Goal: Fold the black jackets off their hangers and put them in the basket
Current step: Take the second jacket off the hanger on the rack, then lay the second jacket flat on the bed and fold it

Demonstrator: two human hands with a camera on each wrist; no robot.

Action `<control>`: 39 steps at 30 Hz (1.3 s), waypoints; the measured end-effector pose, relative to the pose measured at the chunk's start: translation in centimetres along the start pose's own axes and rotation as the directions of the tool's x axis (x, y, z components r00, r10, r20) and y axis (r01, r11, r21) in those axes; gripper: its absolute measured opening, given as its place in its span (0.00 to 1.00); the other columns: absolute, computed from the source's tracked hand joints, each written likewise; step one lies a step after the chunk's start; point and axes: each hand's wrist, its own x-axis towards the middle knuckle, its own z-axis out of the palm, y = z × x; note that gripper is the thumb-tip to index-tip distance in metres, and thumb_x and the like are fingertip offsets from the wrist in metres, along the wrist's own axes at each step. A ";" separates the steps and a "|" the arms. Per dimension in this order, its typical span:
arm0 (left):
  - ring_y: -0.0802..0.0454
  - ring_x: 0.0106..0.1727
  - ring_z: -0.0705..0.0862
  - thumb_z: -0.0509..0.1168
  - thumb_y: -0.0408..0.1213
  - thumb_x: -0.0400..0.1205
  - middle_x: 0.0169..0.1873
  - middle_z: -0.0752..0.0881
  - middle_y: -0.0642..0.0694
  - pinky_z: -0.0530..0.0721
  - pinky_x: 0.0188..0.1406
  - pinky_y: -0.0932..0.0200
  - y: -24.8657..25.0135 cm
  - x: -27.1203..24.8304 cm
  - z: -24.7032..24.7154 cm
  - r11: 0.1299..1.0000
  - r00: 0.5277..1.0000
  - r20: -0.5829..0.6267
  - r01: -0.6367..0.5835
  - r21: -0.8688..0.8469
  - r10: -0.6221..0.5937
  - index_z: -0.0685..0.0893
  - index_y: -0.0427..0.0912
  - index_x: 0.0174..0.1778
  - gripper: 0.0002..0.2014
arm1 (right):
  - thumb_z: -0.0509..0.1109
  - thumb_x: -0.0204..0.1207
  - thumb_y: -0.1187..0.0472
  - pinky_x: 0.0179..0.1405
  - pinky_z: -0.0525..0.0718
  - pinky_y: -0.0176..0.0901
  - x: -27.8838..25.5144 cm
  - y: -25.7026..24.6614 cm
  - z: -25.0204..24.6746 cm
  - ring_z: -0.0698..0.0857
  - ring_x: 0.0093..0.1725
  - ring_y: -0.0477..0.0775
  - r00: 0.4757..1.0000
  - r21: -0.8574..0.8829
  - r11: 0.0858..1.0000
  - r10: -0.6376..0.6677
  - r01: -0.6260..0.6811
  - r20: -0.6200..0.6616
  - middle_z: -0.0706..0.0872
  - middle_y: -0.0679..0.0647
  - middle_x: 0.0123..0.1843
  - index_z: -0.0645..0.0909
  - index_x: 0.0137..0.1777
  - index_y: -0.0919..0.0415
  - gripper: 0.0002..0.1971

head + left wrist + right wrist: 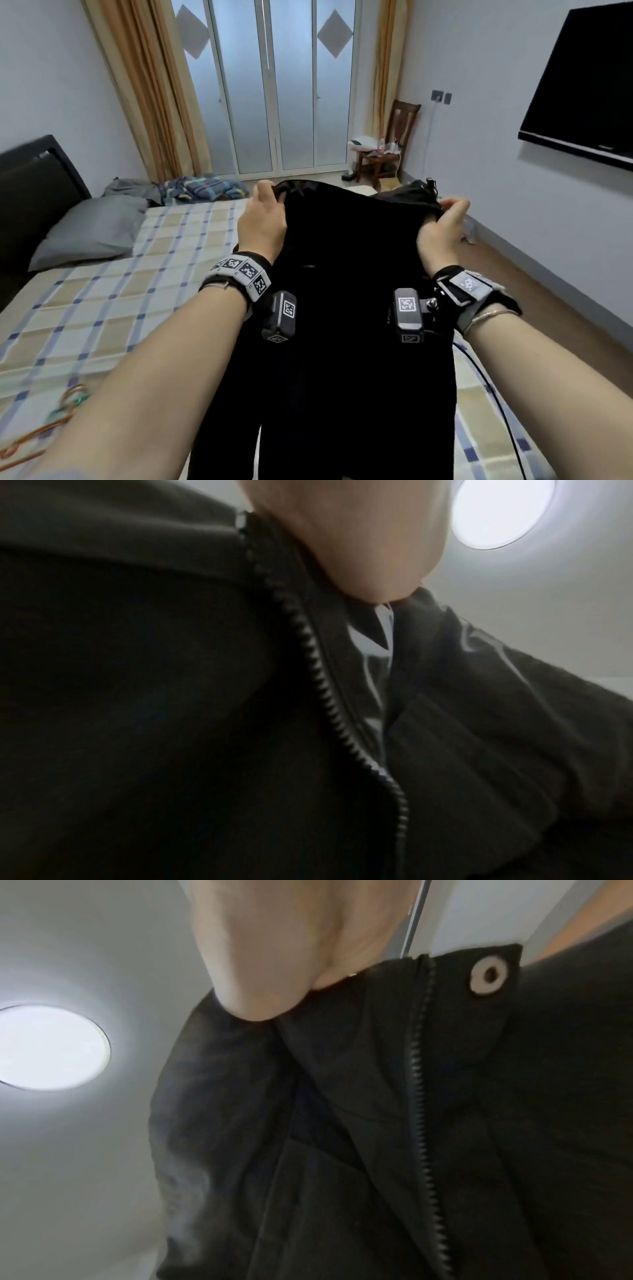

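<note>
Black jacket (342,308) is held up in the air over the near right part of the bed (102,308), hanging full length toward the person. Left hand (262,219) grasps its top left edge, fingers curled over the fabric; right hand (442,226) pinches the top right edge the same way. Judgement: holding at the two top corners, spread apart, lets the garment hang flat and square, which suits laying it on the bed for folding.

Left wrist view: open zipper (329,696) runs down the front, a pale lining showing behind it. Right wrist view: a round pale snap (488,974) sits on the flap beside the zip. So the front faces away from the person.

No hanger visible inside the jacket; orange and green wire hangers (51,421) lie on the bed at near left, well apart from it. Basket not in view.

Writing: none legible on the jacket. Wrist bands carry square black-and-white coded markers, no text. The wall-mounted TV (582,85) at right has a small mark on its lower edge, too small to read.
</note>
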 end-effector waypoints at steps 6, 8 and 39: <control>0.36 0.83 0.44 0.52 0.65 0.80 0.84 0.44 0.41 0.53 0.76 0.29 -4.3 3.7 11.4 0.932 0.915 0.267 0.225 0.285 -0.303 0.42 0.42 0.84 0.45 | 0.71 0.75 0.61 0.77 0.61 0.43 5.9 9.3 6.8 0.61 0.80 0.56 0.735 -0.349 0.935 0.189 0.068 0.651 0.59 0.58 0.81 0.51 0.81 0.63 0.40; 0.37 0.84 0.43 0.49 0.65 0.82 0.84 0.44 0.43 0.51 0.77 0.28 -5.5 3.1 13.6 0.911 0.892 0.321 0.192 0.365 -0.317 0.44 0.42 0.84 0.42 | 0.71 0.74 0.60 0.79 0.60 0.52 6.1 13.3 7.3 0.59 0.81 0.60 0.701 -0.461 0.884 0.278 0.082 0.657 0.58 0.60 0.82 0.53 0.81 0.63 0.40; 0.39 0.74 0.71 0.62 0.44 0.83 0.75 0.71 0.39 0.72 0.71 0.39 -7.9 -14.9 39.5 0.974 0.382 0.897 0.073 0.213 -0.224 0.52 0.47 0.82 0.34 | 0.69 0.78 0.49 0.58 0.77 0.51 -5.7 45.9 -6.1 0.79 0.66 0.67 0.383 -0.927 0.337 0.888 -0.164 0.255 0.80 0.67 0.66 0.71 0.68 0.71 0.29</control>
